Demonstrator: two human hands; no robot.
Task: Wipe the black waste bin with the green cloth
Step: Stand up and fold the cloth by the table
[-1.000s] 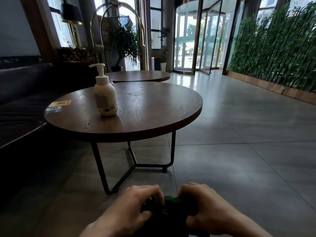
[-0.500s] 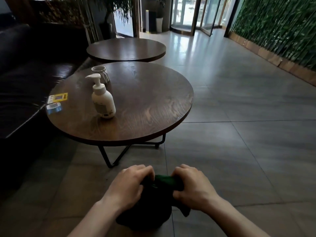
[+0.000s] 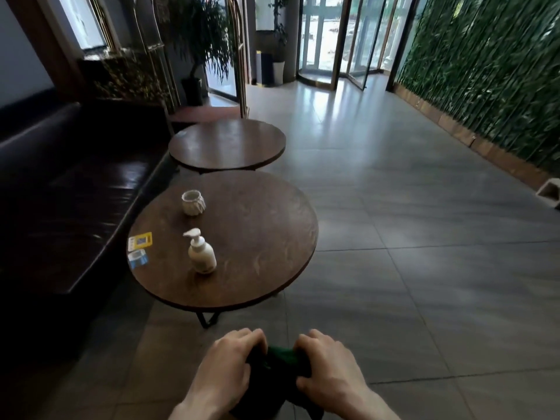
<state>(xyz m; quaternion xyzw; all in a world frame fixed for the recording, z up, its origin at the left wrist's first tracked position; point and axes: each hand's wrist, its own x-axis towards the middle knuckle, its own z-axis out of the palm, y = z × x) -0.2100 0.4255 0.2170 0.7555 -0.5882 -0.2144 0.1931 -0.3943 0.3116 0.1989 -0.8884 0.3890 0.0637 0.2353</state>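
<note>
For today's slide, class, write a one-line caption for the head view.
Both hands, left hand and right hand, bunch a green cloth near a round table.

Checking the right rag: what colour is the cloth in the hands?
Dark green cloth, clearest in the head view.

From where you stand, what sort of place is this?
Probably a hotel or office lobby: a revolving glass door, a dark bench sofa beside low round tables, and a bamboo-lined wall.

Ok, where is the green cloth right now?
In the head view, the green cloth is at the bottom centre, gripped between the left hand and right hand, above the floor before the round table.
</note>
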